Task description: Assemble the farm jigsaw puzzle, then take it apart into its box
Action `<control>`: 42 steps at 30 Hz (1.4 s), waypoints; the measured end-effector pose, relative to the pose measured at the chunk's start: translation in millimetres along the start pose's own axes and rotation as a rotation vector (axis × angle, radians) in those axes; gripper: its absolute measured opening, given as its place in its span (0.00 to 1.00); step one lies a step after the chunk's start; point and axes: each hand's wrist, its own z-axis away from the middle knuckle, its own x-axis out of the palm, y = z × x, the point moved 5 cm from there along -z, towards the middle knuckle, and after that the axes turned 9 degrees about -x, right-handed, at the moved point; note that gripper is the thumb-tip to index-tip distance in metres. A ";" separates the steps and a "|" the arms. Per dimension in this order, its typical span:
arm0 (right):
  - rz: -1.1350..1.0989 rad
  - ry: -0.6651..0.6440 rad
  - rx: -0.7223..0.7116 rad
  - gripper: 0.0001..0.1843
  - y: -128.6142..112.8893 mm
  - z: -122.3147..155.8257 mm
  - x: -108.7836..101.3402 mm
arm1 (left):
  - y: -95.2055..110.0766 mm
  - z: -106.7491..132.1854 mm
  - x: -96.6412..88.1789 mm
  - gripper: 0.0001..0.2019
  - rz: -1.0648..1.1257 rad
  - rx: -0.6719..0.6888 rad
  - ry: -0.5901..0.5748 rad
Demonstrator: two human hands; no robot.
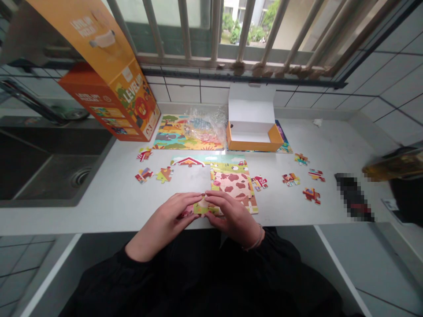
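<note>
The left hand (167, 218) and the right hand (233, 215) are laid at the near edge of the white stone counter (109, 198). Their fingers are kept close together, and a small pale green cardboard puzzle piece (203, 207) is pinched between the fingertips. This piece is found just ahead of both hands and equally near to each, with its long axis running left to right. It touches the lower left corner of the half-built cow puzzle (233, 180). Further out, loose coloured pieces (291, 179) are scattered on both sides, well apart.
</note>
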 end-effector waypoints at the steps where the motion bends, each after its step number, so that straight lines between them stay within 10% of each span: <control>1: 0.002 -0.004 0.005 0.28 0.5 0.4 0.5 | -1.7 0.3 -0.1 0.19 -0.011 0.006 -0.004; 15: 0.250 0.022 0.218 0.24 11.6 28.0 -19.4 | -59.6 2.2 -40.8 0.13 -0.250 -0.049 0.008; 42: 0.313 -0.012 0.191 0.16 8.6 26.6 -13.5 | -57.9 17.5 -52.1 0.14 -0.351 -0.048 0.005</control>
